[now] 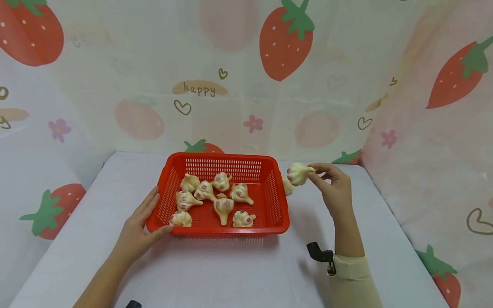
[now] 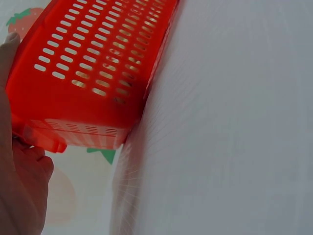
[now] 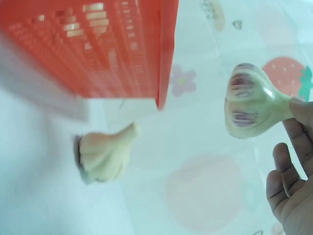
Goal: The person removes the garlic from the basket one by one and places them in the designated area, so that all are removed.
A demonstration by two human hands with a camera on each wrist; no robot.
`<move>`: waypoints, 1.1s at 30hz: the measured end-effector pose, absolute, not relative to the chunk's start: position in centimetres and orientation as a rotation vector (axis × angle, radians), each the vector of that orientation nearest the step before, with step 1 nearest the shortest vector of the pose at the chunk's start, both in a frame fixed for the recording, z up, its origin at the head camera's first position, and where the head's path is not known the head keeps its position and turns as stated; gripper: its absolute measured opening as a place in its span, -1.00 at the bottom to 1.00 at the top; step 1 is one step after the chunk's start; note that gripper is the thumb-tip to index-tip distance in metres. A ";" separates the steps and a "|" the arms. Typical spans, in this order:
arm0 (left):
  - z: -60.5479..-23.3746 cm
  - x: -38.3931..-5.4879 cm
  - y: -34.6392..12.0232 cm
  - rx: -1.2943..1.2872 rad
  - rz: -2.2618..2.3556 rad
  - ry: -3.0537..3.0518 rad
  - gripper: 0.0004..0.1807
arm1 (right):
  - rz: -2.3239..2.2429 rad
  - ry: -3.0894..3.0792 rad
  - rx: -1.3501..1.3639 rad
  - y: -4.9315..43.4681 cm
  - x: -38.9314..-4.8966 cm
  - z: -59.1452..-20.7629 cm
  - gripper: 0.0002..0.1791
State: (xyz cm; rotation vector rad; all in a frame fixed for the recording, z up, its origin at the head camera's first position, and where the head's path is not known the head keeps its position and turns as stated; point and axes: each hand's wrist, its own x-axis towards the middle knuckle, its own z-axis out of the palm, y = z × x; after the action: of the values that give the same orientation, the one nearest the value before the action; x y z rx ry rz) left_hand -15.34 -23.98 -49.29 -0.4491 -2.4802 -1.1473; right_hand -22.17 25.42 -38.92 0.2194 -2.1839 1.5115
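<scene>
Pinching cream garlic bulb (image 1: 298,174) in raised right hand (image 1: 334,186), right of rectangular red plastic basket (image 1: 227,231); gripping near-left corner with left hand (image 1: 135,231).

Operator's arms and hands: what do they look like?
Left hand and right hand: no gloves. Right sleeve is pale beige, with a black angular device at its end. Left forearm shows no sleeve; a black piece peeks in beside it.
</scene>
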 end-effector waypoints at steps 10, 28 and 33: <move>-49.1 -15.2 -24.0 -0.424 -1.173 -2.497 0.07 | 1.413 -2.260 0.063 28.3 -23.4 -40.4 -0.70; -49.0 -15.0 -23.9 -0.399 -1.149 -2.539 0.06 | 1.200 -2.510 0.056 30.9 -27.4 -44.0 -0.71; -48.9 -15.1 -23.9 -0.415 -1.165 -2.512 0.06 | 1.177 -2.556 0.064 31.1 -28.4 -44.9 -0.72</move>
State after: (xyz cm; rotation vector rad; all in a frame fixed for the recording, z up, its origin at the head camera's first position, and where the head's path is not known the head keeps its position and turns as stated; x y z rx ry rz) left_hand -15.05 -23.93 -48.88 -0.4151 -2.5122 -1.1647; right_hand -28.44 31.12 -44.86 0.0637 -2.5557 1.1772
